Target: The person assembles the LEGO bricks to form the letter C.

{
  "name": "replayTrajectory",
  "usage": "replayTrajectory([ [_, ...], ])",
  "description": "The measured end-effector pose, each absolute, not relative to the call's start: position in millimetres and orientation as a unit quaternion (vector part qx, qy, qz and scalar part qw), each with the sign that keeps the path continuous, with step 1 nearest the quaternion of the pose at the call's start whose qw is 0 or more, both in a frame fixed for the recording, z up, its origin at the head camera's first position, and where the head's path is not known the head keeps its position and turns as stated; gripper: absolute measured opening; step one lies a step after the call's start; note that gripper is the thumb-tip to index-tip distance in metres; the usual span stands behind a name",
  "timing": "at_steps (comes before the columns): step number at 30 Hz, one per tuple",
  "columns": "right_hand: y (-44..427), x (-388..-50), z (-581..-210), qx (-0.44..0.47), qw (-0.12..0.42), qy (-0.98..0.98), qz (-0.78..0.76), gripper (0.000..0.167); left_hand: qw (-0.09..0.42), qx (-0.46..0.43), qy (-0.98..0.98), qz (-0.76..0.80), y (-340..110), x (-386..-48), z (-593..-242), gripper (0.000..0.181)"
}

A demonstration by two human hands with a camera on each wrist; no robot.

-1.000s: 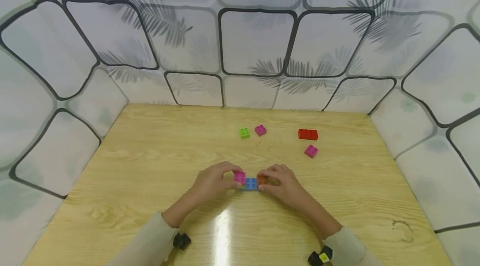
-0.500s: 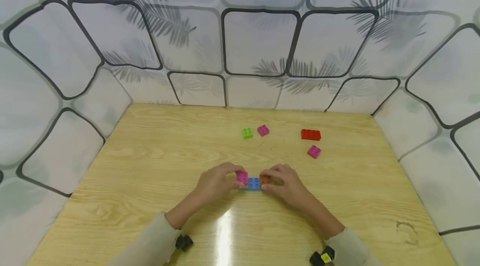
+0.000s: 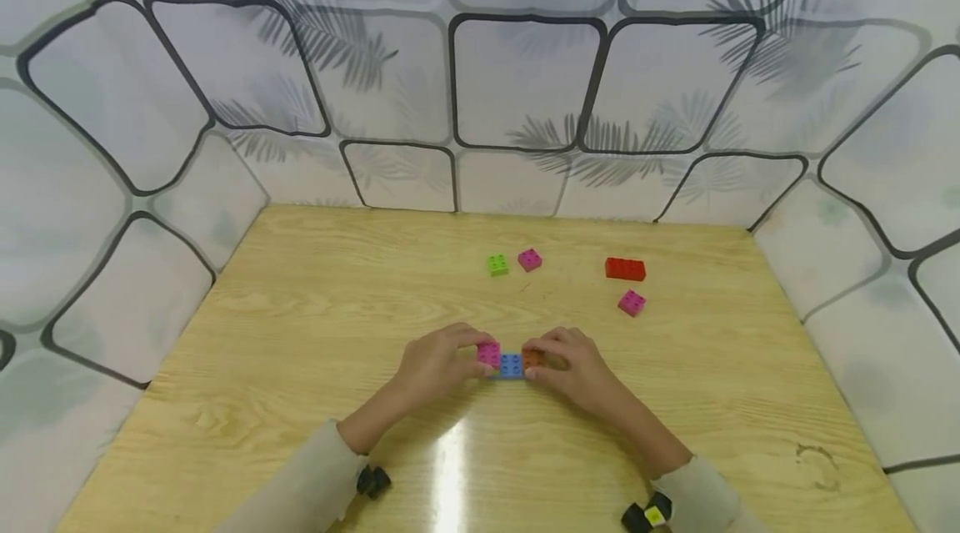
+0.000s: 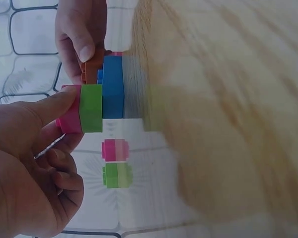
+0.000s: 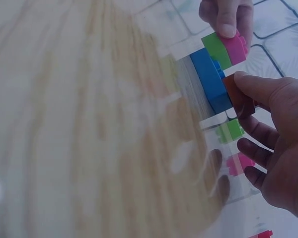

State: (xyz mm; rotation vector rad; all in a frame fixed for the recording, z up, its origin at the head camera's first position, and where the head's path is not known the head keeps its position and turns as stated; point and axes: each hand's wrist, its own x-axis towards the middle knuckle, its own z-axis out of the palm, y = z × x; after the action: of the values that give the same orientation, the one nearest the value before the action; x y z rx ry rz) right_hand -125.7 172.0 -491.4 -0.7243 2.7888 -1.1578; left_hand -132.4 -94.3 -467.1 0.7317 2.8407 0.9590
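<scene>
A blue brick [image 3: 512, 365] lies on the table between both hands. My left hand [image 3: 441, 362] pinches a pink brick [image 3: 488, 354] at its left end; in the left wrist view that pink brick [image 4: 70, 110] sits on a green brick [image 4: 91, 108], which is against the blue brick [image 4: 113, 87]. My right hand [image 3: 573, 368] pinches an orange brick [image 3: 532, 359] at the blue brick's right end. The right wrist view shows the orange brick [image 5: 237, 96] between thumb and fingers, slightly tilted against the blue brick [image 5: 210, 82].
Farther back on the wooden table [image 3: 360, 291] lie a lime green brick [image 3: 497, 264], a pink brick [image 3: 529, 259], a long red brick [image 3: 626, 269] and another pink brick [image 3: 632, 303]. Patterned wall panels stand behind and at both sides.
In the head view everything has shifted slightly to the right together. Both hands keep their hold on the same bricks, with no clear movement relative to the table.
</scene>
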Motion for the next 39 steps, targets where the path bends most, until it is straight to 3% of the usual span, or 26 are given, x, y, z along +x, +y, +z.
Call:
replayTrajectory([
  [8, 173.0, -125.2, -492.7, -0.233, 0.013, 0.899, -0.372, 0.033, 0.055, 0.219, 0.919, 0.325, -92.6, -131.7, -465.0, 0.036],
  [20, 173.3, -125.6, -493.7, -0.211, 0.037, 0.897, -0.387, 0.034, 0.173, 0.213, 0.875, 0.398, -101.3, -147.1, -457.8, 0.056],
  [32, 172.9, -125.6, -491.4, -0.214, 0.041, 0.897, -0.384, 0.033, 0.103, 0.194, 0.879, 0.423, -98.6, -216.1, -452.6, 0.046],
  [39, 172.4, -125.6, -490.2, -0.215, 0.041, 0.895, -0.387, 0.033, 0.094, 0.177, 0.893, 0.403, -86.4, -250.8, -461.2, 0.046],
])
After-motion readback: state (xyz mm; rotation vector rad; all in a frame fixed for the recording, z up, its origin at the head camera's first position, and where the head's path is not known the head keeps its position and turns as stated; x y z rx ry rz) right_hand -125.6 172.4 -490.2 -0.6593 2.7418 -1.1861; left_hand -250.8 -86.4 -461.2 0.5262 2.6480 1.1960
